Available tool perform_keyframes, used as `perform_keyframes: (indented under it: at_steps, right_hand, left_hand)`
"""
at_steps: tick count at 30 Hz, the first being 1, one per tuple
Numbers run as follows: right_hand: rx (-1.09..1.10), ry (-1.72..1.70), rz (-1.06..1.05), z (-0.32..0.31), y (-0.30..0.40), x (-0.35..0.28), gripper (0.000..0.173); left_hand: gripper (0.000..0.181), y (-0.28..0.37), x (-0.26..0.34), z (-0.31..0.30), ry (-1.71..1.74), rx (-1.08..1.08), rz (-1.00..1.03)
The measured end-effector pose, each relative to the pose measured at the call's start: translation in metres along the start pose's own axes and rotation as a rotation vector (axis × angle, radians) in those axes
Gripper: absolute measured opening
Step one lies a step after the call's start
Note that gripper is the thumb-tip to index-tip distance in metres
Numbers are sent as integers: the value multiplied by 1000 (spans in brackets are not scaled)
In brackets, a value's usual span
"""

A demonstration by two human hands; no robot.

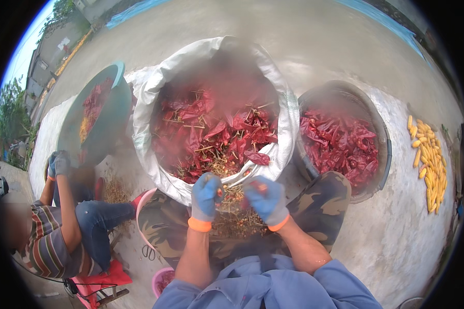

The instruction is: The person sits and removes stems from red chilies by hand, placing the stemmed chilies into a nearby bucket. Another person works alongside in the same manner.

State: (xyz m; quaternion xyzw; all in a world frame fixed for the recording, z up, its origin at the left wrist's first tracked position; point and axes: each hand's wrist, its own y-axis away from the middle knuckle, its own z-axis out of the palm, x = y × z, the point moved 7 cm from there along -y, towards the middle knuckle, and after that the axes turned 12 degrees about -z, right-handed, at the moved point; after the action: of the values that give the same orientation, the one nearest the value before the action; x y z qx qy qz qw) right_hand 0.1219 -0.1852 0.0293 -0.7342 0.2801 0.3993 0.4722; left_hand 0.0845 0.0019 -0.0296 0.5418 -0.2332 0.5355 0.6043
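My left hand (205,199), in a blue and grey work glove with an orange cuff, is curled at the near rim of a white woven sack (145,112). Whether anything is inside its fingers cannot be made out. My right hand (270,202), gloved alike and blurred by motion, grips what looks like a dried red chilli pepper (246,203). Dried red peppers (216,129) with pale stems fill the open sack before me. One loose pepper (257,157) lies by the sack's near rim. Stems and seeds (236,224) are heaped in my lap below both hands.
A dark basket (382,143) of red peppers (336,143) stands right of the sack. Corn cobs (431,162) lie farther right. On the left, a co-worker (58,231) sits by a tilted green tub (100,135). Scissors (148,253) and a pink basin (157,279) lie near my left side.
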Motion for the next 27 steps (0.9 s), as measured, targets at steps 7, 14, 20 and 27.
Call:
perform_keyframes:
  at_steps: [7,14,20,27]
  right_hand:
    - [1007,-1073,458,-86,12,72,49]
    - [869,-657,429,-82,8,54,38]
    - [815,-470,418,-71,8,52,33]
    - [819,-449,424,-69,8,57,30]
  left_hand:
    - [34,-32,17,59,-936,141,355]
    - [35,-86,-15,77,-1303,211,437]
    - [33,-91,-20,74,-1330,169,353]
    - [36,-90,-20,83,-1368,176,371]
